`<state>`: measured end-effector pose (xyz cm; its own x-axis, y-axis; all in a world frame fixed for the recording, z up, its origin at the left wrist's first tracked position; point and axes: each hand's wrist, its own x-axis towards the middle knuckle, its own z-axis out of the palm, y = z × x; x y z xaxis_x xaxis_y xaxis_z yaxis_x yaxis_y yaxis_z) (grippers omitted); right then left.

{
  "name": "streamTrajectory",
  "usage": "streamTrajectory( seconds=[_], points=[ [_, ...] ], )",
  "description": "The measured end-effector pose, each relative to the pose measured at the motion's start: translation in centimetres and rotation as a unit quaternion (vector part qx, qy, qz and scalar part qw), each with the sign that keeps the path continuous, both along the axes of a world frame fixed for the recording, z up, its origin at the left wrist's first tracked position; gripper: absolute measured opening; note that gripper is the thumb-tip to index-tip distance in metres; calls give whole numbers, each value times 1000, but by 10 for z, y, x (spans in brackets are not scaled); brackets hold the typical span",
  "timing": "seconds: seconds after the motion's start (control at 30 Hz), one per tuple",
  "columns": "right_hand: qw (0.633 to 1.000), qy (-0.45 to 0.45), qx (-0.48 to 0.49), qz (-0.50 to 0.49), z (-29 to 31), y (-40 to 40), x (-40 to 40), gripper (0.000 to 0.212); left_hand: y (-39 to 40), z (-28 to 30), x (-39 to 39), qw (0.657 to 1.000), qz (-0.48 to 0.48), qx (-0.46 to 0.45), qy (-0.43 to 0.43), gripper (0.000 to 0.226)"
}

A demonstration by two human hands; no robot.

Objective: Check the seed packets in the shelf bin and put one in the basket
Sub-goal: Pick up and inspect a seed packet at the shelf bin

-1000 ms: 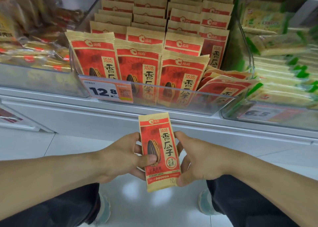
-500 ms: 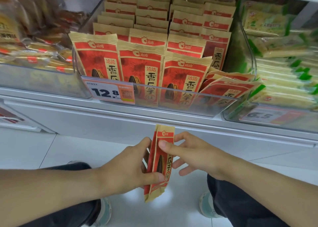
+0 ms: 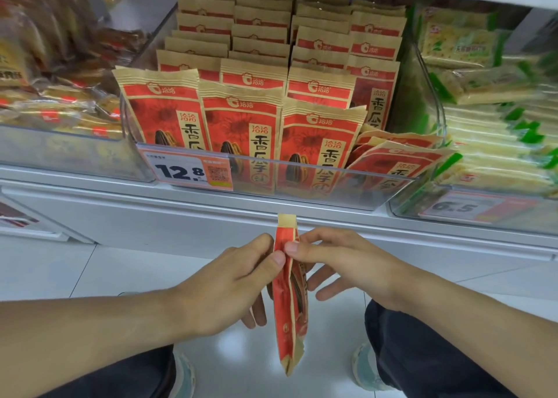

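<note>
Both hands, left hand (image 3: 232, 280) and right hand (image 3: 338, 264), pinch one seed packet (image 3: 287, 301) edge-on below the shelf bin (image 3: 317, 186), I judge to inspect its side. No basket is visible to me.

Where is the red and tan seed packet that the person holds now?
In the head view, the red and tan seed packet hangs edge-on at lower centre, pinched between left hand and right hand, below the clear shelf bin.
</note>
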<state>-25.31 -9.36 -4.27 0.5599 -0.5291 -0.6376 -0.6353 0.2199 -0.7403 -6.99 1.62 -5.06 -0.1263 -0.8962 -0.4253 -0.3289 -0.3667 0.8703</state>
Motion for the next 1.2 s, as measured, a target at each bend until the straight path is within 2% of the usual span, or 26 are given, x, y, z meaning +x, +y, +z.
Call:
streamTrajectory(
  seconds=[0.23, 0.4, 0.53, 0.63, 0.73, 0.83, 0.9, 1.0, 1.03, 1.07, 1.1, 1.17, 1.2],
  points=[
    [999, -11, 24, 29, -4, 2, 2, 57, 1, 0, 2, 999, 0, 6, 39, 29],
    [997, -11, 17, 76, 1, 2, 3, 63, -1, -1, 4, 1000, 12, -10, 23, 28],
    [988, 30, 52, 141, 7, 2, 1, 88, -3, -1, 4, 1000, 17, -16, 13, 28],
    [986, 40, 76, 143, 9, 4, 2, 93, -5, -1, 4, 999, 33, 9, 4, 35],
    [989, 49, 97, 103, 7, 5, 3, 85, -7, -1, 5, 997, 9, 72, -3, 34],
    [986, 48, 151, 49, 4, 3, 1, 76, -5, -2, 5, 985, -92, 146, -16, 30],
    [982, 36, 188, 10, 5, 3, 0, 59, -2, -3, 1, 977, -123, 172, 3, 26],
    [978, 16, 206, -5, 8, 6, 2, 24, -3, -3, -1, 972, -122, 195, 43, 18],
    [978, 12, 209, -7, 8, 6, 2, 20, -4, -3, 0, 971, -121, 197, 54, 16],
    [977, 9, 212, -8, 6, 7, 1, 23, -4, -2, 0, 971, -121, 197, 61, 15],
    [977, 7, 213, -8, 3, 8, 0, 34, -5, -2, 0, 971, -121, 195, 65, 15],
    [977, 15, 212, 1, -2, 11, 0, 74, -3, -3, 0, 972, -122, 191, 67, 13],
    [979, 21, 204, 9, -4, 13, 0, 86, -2, -3, -1, 972, -126, 189, 65, 13]
  ],
)
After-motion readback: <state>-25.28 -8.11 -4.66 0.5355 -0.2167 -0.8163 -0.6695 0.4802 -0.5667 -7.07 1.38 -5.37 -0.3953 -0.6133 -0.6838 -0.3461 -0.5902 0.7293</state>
